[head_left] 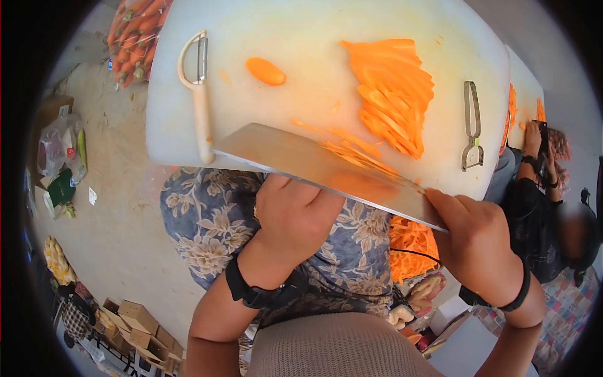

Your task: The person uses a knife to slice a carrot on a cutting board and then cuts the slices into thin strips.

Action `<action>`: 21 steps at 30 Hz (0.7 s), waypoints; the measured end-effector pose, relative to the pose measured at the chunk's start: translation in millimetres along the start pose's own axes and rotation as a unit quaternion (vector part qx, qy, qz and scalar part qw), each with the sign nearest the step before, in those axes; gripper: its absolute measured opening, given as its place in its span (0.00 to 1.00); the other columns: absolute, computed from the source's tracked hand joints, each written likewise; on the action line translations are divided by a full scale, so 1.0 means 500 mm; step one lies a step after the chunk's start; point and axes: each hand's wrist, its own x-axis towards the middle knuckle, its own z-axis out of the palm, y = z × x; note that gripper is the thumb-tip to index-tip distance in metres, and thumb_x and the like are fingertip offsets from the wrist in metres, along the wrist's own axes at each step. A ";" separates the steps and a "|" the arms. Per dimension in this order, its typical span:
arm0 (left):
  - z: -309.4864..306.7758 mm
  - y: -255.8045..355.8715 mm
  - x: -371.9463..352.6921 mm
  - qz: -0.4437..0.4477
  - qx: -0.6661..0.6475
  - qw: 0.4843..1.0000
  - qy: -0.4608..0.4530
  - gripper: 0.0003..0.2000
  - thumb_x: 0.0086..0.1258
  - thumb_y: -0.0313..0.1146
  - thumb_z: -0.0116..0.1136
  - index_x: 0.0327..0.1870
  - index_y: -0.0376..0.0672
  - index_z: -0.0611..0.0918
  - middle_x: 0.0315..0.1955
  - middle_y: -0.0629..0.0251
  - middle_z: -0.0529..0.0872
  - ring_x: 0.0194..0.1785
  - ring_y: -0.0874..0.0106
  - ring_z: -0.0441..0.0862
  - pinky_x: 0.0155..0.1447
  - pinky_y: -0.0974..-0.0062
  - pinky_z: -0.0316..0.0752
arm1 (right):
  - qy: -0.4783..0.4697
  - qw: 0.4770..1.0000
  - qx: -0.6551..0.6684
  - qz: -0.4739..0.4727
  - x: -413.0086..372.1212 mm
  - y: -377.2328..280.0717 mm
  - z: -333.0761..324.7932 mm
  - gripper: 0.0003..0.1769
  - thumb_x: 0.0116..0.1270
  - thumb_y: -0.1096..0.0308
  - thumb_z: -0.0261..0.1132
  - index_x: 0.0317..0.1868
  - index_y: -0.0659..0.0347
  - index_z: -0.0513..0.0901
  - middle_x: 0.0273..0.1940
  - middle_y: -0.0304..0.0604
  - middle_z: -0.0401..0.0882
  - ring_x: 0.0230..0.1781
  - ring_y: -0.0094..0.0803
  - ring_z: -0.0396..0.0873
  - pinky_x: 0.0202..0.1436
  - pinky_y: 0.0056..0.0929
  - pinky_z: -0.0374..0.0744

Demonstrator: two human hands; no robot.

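My right hand (pixel 468 229) is wrapped round the handle end of a wide cleaver (pixel 276 151), whose blade reaches left over the near edge of a white cutting board (pixel 295 22). My left hand (pixel 295 210) is at the blade's near edge; its fingertips are hidden by the blade. Thin carrot strips (pixel 358 154) lie along the far edge of the blade. Beyond them, a fanned pile of carrot slices (pixel 392 88), partly cut into strips, rests on the board. One oval carrot piece (pixel 266 71) sits apart to the left.
A cream-handled peeler (pixel 201 107) lies at the board's left, and a metal peeler (pixel 472 129) at its right. Shredded carrot (pixel 411 248) fills a container below the board. A bag of carrots (pixel 138 41) stands at upper left. Another person (pixel 534 201) works at the right.
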 end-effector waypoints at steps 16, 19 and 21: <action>0.006 0.003 0.004 0.018 -0.008 0.999 0.033 0.13 0.49 0.26 0.61 0.37 0.43 0.88 0.40 0.67 0.87 0.42 0.66 0.82 0.46 0.72 0.79 | 0.020 1.000 -0.017 -0.001 -0.002 -0.007 0.009 0.11 0.54 0.74 0.67 0.38 0.63 0.78 0.21 0.42 0.74 0.18 0.38 0.77 0.22 0.35 0.75; 0.008 0.004 0.002 0.015 0.001 0.999 0.035 0.13 0.49 0.26 0.61 0.38 0.42 0.88 0.40 0.67 0.87 0.42 0.66 0.82 0.44 0.73 0.79 | -0.007 1.000 -0.013 0.018 -0.010 -0.002 0.008 0.16 0.51 0.77 0.68 0.43 0.66 0.80 0.25 0.46 0.78 0.22 0.42 0.79 0.25 0.37 0.76; 0.008 0.004 0.003 0.013 0.007 0.999 0.035 0.13 0.49 0.26 0.62 0.38 0.42 0.88 0.40 0.66 0.87 0.42 0.66 0.82 0.45 0.72 0.79 | -0.029 0.999 -0.009 0.032 -0.001 0.004 0.018 0.21 0.48 0.79 0.70 0.46 0.69 0.81 0.28 0.49 0.81 0.26 0.47 0.82 0.29 0.38 0.79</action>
